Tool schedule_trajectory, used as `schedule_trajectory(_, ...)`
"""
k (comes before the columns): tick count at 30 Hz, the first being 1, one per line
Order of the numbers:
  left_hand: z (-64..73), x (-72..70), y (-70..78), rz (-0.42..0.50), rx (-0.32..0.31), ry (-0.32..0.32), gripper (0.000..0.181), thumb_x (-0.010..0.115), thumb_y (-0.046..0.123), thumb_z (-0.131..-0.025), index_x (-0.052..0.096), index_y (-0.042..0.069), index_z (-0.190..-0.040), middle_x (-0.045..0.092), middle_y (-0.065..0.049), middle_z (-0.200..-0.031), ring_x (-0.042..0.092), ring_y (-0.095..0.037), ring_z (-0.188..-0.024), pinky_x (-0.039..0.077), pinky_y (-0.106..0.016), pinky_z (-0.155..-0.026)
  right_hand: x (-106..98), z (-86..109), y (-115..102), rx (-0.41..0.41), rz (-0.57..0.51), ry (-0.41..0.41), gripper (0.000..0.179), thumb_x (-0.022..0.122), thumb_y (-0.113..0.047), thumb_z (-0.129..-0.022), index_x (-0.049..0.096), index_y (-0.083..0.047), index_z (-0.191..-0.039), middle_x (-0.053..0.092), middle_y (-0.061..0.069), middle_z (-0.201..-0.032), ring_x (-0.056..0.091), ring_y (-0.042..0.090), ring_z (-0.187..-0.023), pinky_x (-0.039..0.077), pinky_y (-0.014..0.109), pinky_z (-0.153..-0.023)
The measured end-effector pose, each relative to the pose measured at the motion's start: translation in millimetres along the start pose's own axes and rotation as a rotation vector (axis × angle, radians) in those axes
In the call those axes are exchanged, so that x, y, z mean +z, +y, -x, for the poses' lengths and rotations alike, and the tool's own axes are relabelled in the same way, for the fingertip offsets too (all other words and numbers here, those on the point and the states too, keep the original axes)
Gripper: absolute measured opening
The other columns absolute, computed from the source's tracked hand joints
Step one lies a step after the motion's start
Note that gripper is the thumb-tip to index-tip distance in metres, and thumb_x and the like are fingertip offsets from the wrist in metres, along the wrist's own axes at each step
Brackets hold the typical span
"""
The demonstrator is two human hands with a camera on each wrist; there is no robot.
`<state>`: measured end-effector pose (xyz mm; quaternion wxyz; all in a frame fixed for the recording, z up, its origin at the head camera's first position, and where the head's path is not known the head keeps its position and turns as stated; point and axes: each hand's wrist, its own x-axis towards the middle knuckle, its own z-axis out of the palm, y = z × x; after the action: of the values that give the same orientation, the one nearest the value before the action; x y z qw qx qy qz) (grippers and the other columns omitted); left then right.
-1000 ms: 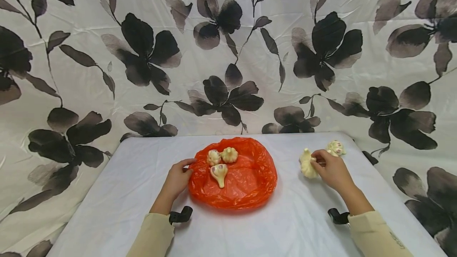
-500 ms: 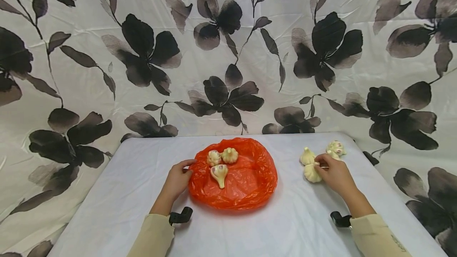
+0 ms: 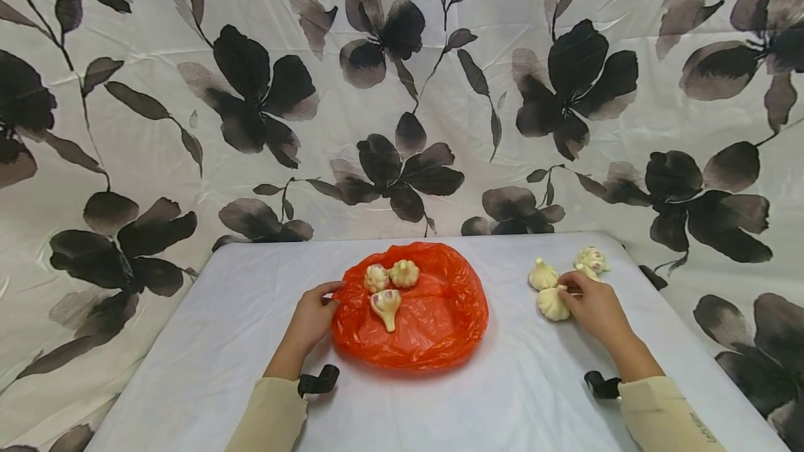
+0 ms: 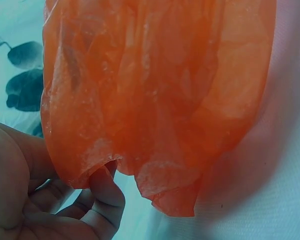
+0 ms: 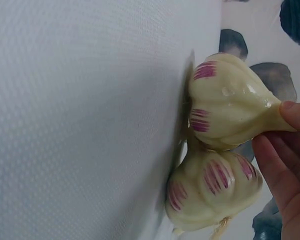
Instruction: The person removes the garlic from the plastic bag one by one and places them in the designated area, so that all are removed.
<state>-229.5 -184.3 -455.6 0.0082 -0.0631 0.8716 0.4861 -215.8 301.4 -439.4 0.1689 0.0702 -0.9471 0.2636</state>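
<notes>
My left hand pinches the left edge of a red plastic bag, rolled open into a wide round shape on the table. Three garlic bulbs lie in it, the nearest bulb with its stem toward me. At the right, my right hand holds a garlic bulb by its stem between thumb and fingers. That bulb stands stem up, its base at the white cloth. Close against it in the right wrist view is a second bulb with purple streaks. Another bulb sits just behind the held one.
One more bulb lies at the table's back right, partly behind my right hand. White cloth covers the table. A floral curtain hangs along the back edge. Each wrist carries a small black camera.
My right hand has shifted slightly right and toward me with its bulb, so the bulb behind now shows more fully. The left hand and the bag have stayed in place.
</notes>
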Motion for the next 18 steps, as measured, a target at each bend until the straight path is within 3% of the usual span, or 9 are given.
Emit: schedule_trajectory(18, 0.3, 0.7, -0.3, 0.003, -0.009, 0.0, 0.038, 0.05, 0.008, -0.097, 0.057, 0.016, -0.134, 0.055, -0.014, -0.135, 0.061, -0.026, -0.105, 0.058, -0.035, -0.083, 4.5, 0.6, -6.8, -0.057, -0.046, -0.024, 0.019, 0.066, -0.002, -0.085, 0.064, -0.001, -0.104, 0.071, 0.02, -0.099, 0.07, 0.035, -0.089, 0.057, 0.043, -0.076)
